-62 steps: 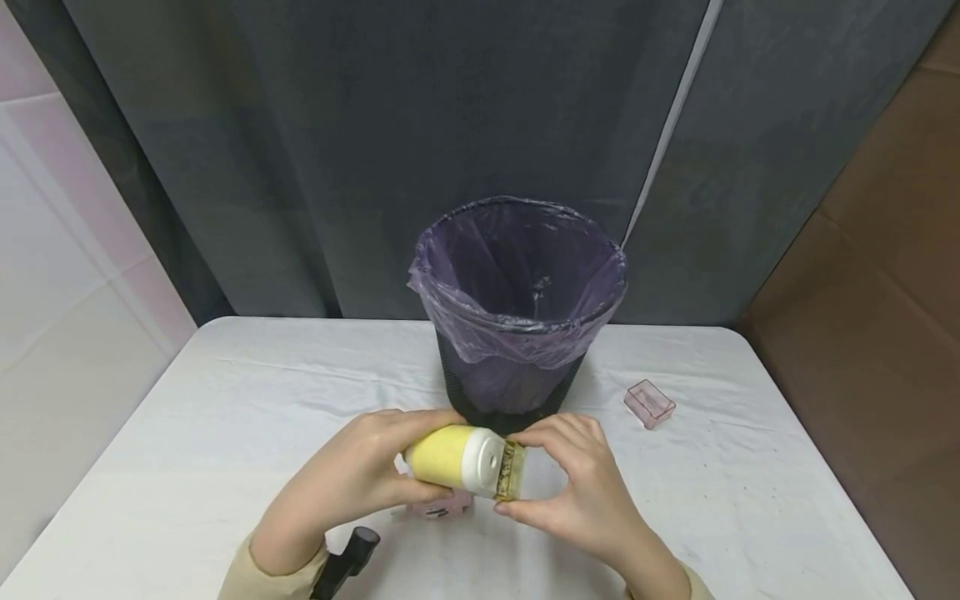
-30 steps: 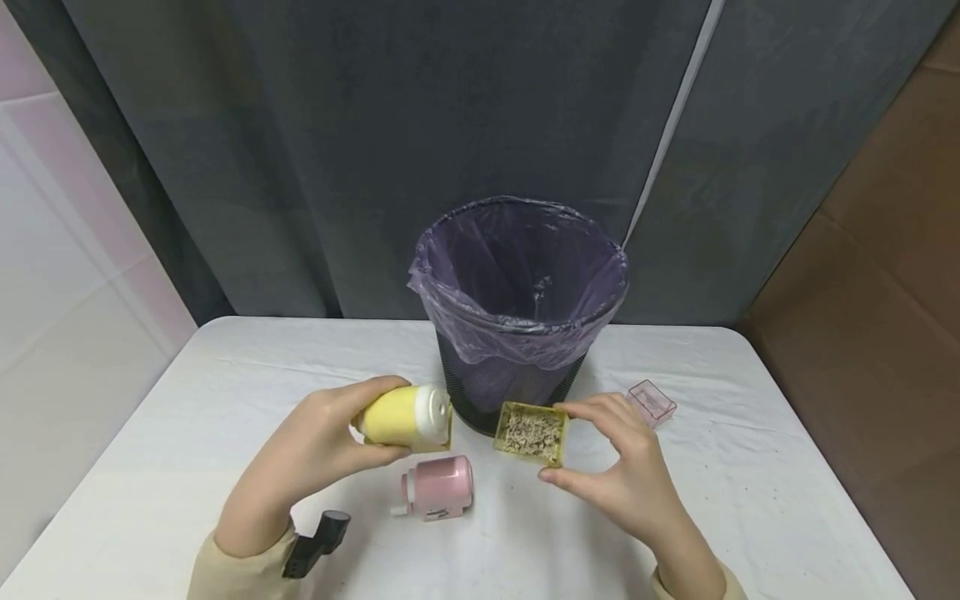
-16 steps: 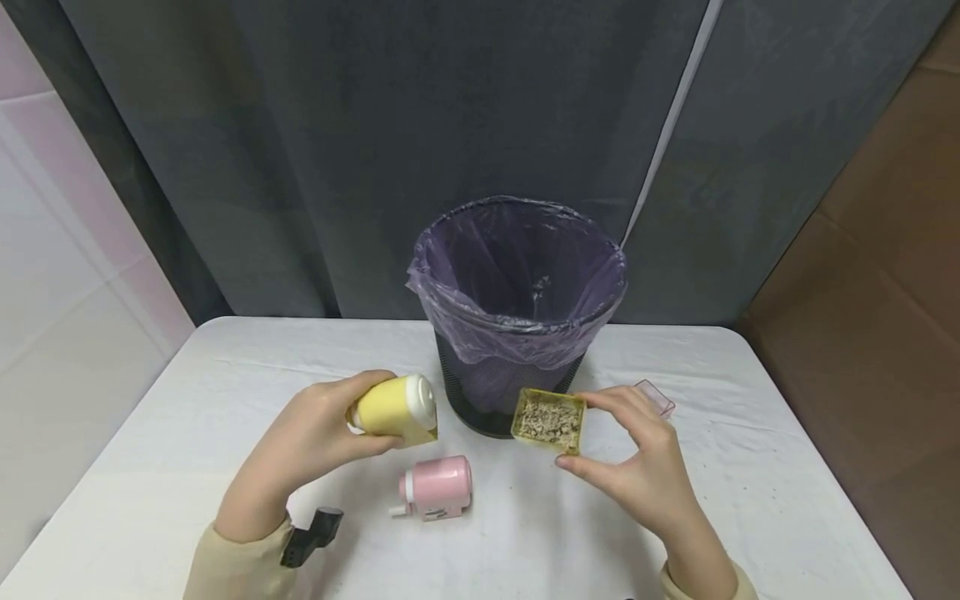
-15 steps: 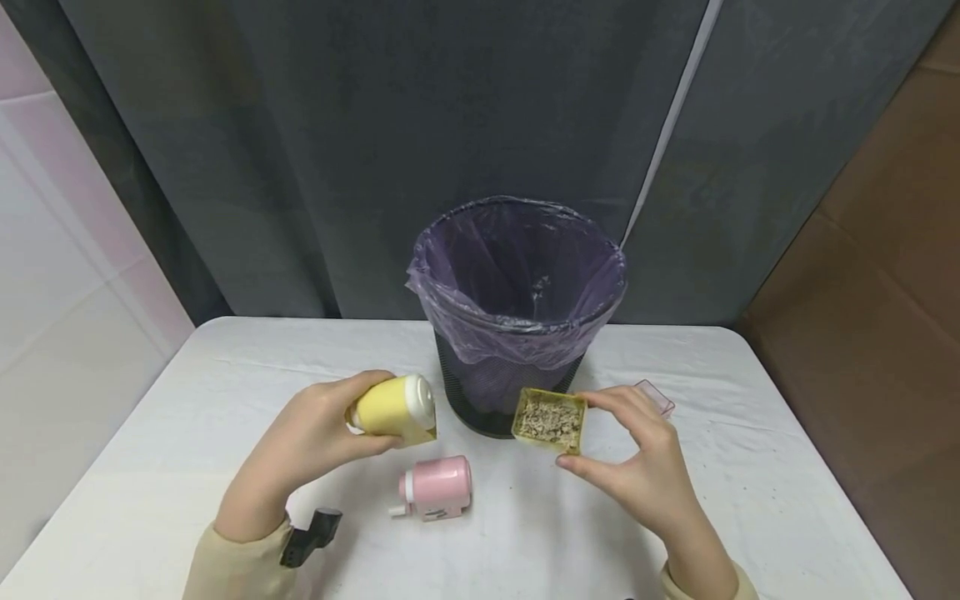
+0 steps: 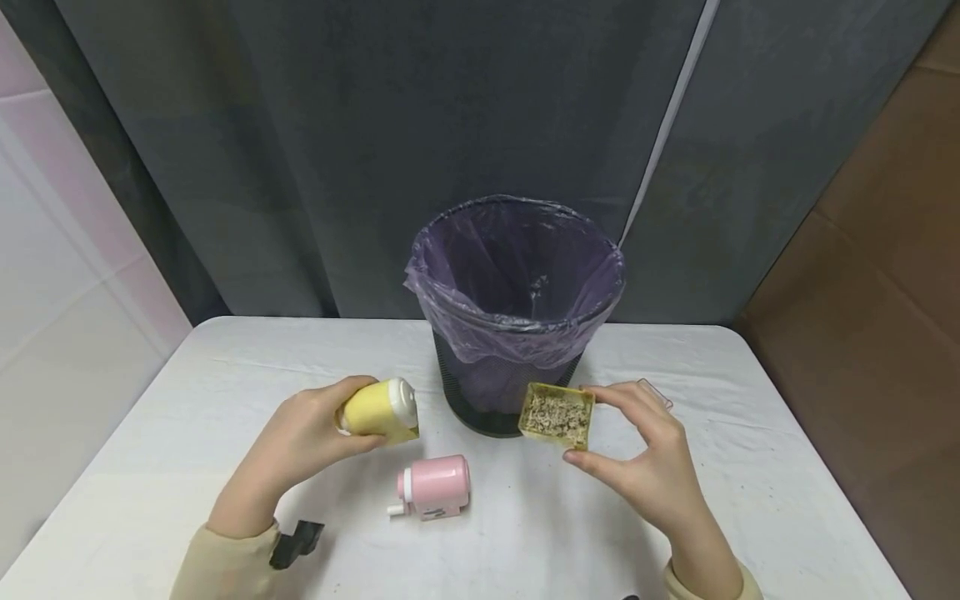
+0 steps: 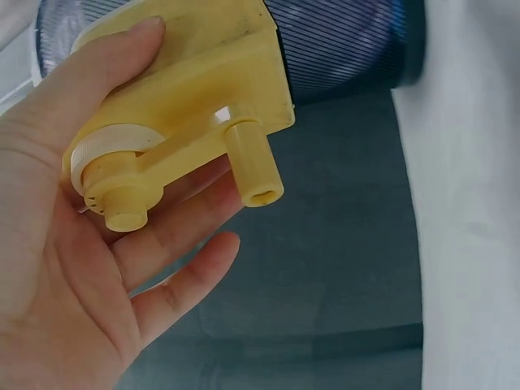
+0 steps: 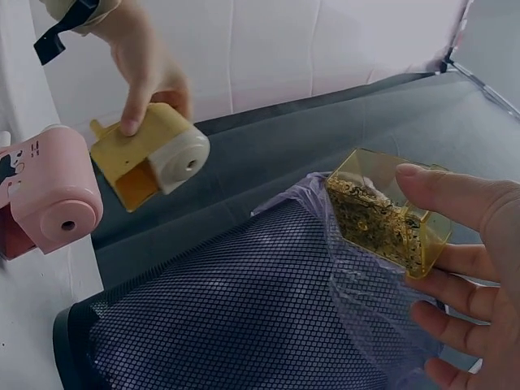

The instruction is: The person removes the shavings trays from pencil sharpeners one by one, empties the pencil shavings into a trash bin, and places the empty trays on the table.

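Spreading beneath everything, the white-covered table [image 5: 750, 500] bore the mesh bin [image 5: 487, 392], lined with a purple bag [image 5: 465, 329]. My 2 hands were well apart, nearer me than the bin's mouth. With my left hand [image 5: 303, 429] I had the yellow sharpener [image 5: 375, 411] gripped between thumb and curled fingers, its white face turned right and its slot open; my 2 outer fingers lay loose near its crank [image 6: 256, 166]. On the table between my hands, closer to the left, sat the pink sharpener [image 5: 441, 483].

My right hand [image 5: 645, 442] pinched the yellow tray [image 7: 437, 231] by its right end, thumb and fingers parted only as wide as the tray, in front of the bin's lower right side in the head view. A clear pink box [image 5: 660, 397] showed partly behind that hand. Smallest were the shavings [image 5: 555, 417] heaped in the tray. Doing this well, I judged, meant a steady wrist and the open top kept upward, since loose bits could slide out at a slight tip, and a light pinch, as thin plastic might flex.
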Tool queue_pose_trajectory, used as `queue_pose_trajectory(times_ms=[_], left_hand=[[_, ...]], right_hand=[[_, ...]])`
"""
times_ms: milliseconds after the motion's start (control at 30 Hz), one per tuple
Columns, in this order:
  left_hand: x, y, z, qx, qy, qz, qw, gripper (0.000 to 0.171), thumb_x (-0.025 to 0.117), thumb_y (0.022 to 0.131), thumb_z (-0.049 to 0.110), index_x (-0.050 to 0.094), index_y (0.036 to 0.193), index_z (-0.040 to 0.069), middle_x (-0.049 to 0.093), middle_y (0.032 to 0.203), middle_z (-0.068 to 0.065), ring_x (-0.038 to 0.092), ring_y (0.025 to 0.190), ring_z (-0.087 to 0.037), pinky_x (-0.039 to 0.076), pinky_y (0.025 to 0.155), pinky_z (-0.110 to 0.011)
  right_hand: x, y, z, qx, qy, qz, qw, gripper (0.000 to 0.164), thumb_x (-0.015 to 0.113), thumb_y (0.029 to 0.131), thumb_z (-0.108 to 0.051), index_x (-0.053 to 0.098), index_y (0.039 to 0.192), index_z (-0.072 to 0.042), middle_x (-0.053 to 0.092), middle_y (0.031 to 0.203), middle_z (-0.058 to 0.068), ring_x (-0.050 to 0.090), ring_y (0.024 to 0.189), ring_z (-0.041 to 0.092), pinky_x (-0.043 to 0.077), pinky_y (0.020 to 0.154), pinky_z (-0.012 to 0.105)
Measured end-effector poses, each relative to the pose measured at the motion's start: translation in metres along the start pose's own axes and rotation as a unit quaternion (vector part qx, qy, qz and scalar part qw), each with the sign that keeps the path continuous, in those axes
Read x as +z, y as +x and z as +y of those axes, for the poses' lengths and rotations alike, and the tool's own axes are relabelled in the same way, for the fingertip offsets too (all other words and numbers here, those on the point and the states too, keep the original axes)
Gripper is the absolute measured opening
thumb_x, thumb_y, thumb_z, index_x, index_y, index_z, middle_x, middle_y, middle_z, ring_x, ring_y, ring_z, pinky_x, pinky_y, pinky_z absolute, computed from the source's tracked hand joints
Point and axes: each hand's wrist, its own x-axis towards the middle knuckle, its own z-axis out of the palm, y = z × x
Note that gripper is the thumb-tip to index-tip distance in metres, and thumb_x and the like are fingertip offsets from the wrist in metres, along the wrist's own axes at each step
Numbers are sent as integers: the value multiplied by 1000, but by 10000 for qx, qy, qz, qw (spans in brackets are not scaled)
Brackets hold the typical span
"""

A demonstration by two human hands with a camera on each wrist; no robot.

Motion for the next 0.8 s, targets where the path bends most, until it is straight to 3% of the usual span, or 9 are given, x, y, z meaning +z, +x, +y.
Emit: queue_pose_trajectory(times_ms=[367, 800], left_hand=[[12, -8, -19, -334, 267, -394, 9983, 53, 81, 60, 35, 58, 106, 21, 56, 73, 9, 47, 60, -9, 39, 56, -30], [25, -17, -34, -580, 326, -746, 9950, 55, 81, 60, 34, 57, 106, 15, 56, 73, 6, 47, 61, -10, 40, 55, -31]], right_hand=[[-3, 0, 0, 122, 129, 52, 9998, 57, 82, 48, 4, 61, 101, 6, 61, 96, 12, 53, 93, 18, 38, 86, 23], [-10, 1, 0, 209, 152, 165, 9995, 57, 80, 50, 5, 61, 103, 6, 61, 95, 13, 53, 91, 17, 38, 76, 22]])
